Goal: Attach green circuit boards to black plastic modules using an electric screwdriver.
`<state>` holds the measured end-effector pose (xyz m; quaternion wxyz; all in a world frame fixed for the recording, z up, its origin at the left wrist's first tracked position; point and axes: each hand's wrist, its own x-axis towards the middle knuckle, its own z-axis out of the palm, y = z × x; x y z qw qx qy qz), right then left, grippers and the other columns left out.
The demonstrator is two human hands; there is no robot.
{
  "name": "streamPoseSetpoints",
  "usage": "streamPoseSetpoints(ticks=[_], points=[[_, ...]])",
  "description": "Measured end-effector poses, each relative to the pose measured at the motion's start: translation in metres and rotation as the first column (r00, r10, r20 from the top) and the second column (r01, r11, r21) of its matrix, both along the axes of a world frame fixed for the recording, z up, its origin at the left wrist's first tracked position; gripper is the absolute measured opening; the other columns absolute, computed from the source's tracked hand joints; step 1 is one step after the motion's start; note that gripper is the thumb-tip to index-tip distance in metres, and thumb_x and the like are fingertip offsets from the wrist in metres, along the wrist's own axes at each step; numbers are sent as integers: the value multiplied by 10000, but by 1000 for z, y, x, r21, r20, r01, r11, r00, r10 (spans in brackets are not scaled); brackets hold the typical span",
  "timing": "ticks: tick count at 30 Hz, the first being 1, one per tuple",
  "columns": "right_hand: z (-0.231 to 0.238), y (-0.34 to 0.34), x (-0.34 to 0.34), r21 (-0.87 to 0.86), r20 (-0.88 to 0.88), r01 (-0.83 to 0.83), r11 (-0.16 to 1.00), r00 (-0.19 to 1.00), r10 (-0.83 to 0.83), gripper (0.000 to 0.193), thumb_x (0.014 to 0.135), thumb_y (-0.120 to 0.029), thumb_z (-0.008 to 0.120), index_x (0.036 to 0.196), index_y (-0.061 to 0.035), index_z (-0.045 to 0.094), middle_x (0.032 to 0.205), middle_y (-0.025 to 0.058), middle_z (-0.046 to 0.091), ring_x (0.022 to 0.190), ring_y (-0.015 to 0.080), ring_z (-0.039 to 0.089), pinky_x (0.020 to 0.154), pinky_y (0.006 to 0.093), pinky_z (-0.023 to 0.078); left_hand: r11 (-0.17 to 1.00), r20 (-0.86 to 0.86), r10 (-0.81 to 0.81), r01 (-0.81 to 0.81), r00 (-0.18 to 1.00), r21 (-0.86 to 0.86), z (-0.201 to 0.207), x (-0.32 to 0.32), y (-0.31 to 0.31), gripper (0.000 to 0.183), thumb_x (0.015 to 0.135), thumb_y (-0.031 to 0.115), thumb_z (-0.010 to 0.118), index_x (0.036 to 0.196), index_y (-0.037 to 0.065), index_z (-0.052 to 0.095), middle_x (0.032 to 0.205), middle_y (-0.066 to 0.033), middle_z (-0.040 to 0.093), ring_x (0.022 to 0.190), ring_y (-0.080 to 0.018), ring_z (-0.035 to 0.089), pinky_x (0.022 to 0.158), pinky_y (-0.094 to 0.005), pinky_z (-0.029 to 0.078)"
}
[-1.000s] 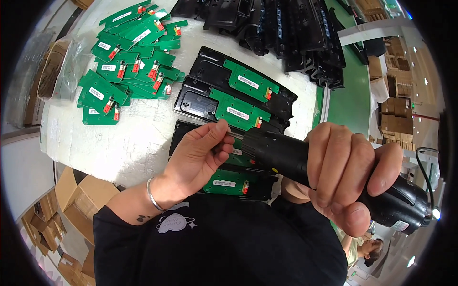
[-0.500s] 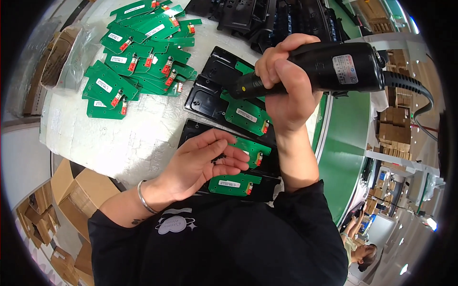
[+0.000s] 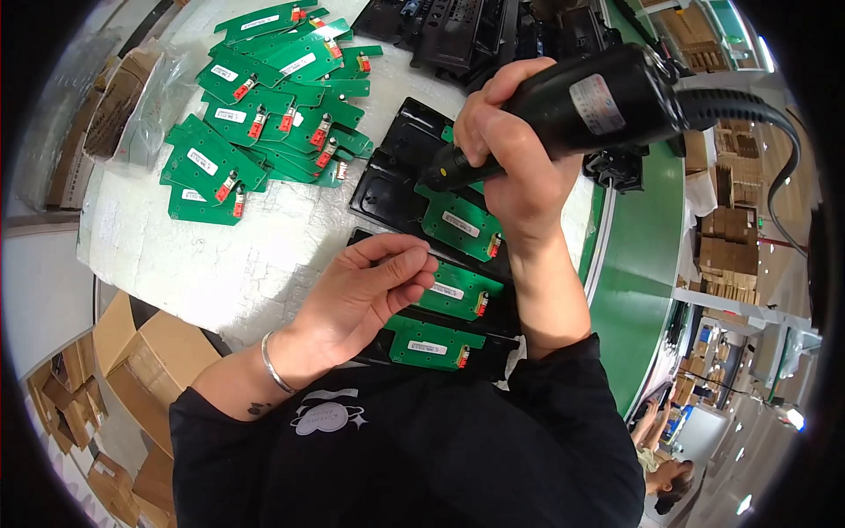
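My right hand is wrapped round a black corded electric screwdriver, held tilted with its nose down to the left. That nose is over the upper edge of a green circuit board lying in a black plastic housing; whether the bit touches is hidden. My left hand is closed, thumb against the curled fingers, just left of a second green board in its housing. Small black screws showed in its palm earlier; the fingers cover them now. A third board lies nearest my body.
A heap of loose green boards with red-and-white connectors covers the far left of the white-topped table. Black plastic parts are stacked at the back. A cardboard box stands left; a green surface runs along the right. Another person is at lower right.
My left hand has gone from half open, with small black screws showing, to closed fingers. My right hand and the screwdriver have shifted slightly left and tilted more.
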<state>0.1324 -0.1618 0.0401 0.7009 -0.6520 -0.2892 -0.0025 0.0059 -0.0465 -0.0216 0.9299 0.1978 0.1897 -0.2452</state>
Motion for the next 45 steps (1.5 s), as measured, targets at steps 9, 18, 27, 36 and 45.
streamPoseSetpoints(ticks=[9, 18, 27, 36, 45], points=[[65, -49, -55, 286, 183, -438, 852, 898, 400, 273, 715, -79, 612, 923, -89, 435, 567, -65, 505, 497, 33, 491, 508, 143, 380, 987, 29, 55, -49, 998, -155, -1, 5, -4, 149, 865, 134, 546, 972, 33, 571, 865, -52, 612, 757, -107, 595, 679, -197, 504], [56, -58, -62, 262, 200, -397, 880, 914, 353, 271, 709, -68, 619, 905, -99, 434, 582, -63, 516, 483, 37, 497, 508, 140, 392, 958, 67, -25, 43, 997, -283, 8, 0, -17, 267, 891, 225, 501, 1023, -4, 542, 938, -86, 593, 851, -147, 583, 761, -240, 493], [-6, -44, -40, 268, -20, -77, 960, 996, 85, 275, 697, 33, 533, 925, -21, 388, 613, 38, 452, 476, 100, 439, 440, 228, 385, 985, -27, -138, 134, 990, -108, 11, -11, -9, 375, 935, 159, 385, 1209, -97, 378, 1165, -236, 484, 1101, -306, 492, 941, -315, 415], [-1, -31, -50, 150, -61, 40, 988, 998, -31, 245, 669, -68, 452, 907, -35, 402, 538, 20, 387, 432, 99, 330, 438, 245, 295, 985, -19, -163, 161, 987, -61, 10, -14, -1, 345, 937, 138, 368, 1196, -90, 389, 1122, -237, 514, 1043, -310, 537, 893, -331, 461], [-1, -26, -48, 80, -51, 4, 997, 999, 0, 218, 667, -28, 479, 862, -33, 381, 547, 53, 398, 444, 107, 335, 444, 239, 310, 974, 87, -217, 211, 972, 78, 9, -13, 1, 210, 937, 161, 390, 1010, -12, 482, 936, -145, 580, 857, -215, 603, 733, -265, 503]])
